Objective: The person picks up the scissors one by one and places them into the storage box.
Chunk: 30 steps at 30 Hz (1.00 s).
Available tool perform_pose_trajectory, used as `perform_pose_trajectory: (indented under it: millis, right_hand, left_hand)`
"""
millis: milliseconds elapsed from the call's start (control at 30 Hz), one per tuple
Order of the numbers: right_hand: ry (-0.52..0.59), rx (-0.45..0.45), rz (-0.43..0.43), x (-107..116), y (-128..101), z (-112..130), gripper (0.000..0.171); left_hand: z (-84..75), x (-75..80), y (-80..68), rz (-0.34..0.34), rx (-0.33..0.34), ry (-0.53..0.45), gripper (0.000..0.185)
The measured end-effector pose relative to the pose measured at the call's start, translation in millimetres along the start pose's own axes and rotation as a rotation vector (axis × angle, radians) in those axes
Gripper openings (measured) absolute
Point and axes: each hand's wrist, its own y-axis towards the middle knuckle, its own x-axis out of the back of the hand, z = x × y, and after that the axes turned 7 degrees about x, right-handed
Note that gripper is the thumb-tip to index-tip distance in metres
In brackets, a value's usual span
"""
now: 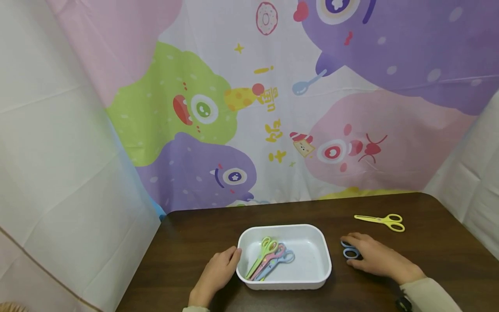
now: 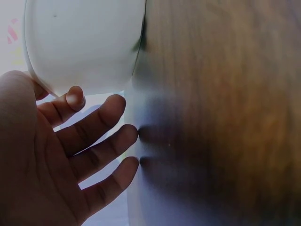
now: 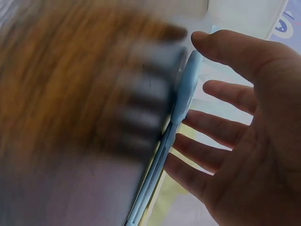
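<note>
A white plastic tray [image 1: 308,286] sits on the table with several child's scissors inside, among them green scissors [image 1: 269,245], pink scissors [image 1: 279,250] and light blue scissors [image 1: 287,256]. At the tray's left side, my left hand [image 1: 219,268] pinches the rim between thumb and index finger; its other fingers [image 2: 106,146] spread near the tabletop. My right hand [image 1: 376,255] reaches over blue scissors [image 1: 351,252] right of the tray. Its fingers [image 3: 211,127] are nearly straight, several touching or close to these scissors, with the thumb near the handle. The hand partly hides them in the head view.
Yellow scissors [image 1: 382,219] lie toward the back right of the dark wooden table [image 1: 187,229]. A cartoon-printed cloth [image 1: 280,182] hangs behind the table's far edge. White cloth [image 1: 78,173] hangs at the left, with more at the right.
</note>
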Motion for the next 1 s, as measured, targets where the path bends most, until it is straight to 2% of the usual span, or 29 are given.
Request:
perform_pose_trajectory:
  millis: [267, 667, 1000]
  right_hand:
    - [-0.033, 0.032, -0.038, -5.0, 3.1, 0.7, 0.065]
    - [-0.044, 0.034, -0.022, -6.8, 5.1, 3.6, 0.067]
    - [-0.049, -0.028, 0.016, -7.4, 1.8, 7.1, 0.064]
  left_hand:
    - [-0.1, -0.4, 0.6, -0.008, -0.003, 0.006, 0.036]
    - [-0.4, -0.3, 0.2, -0.007, 0.002, 0.006, 0.037]
    - [-0.8, 0.2, -0.7, -0.005, 0.003, -0.001, 0.037]
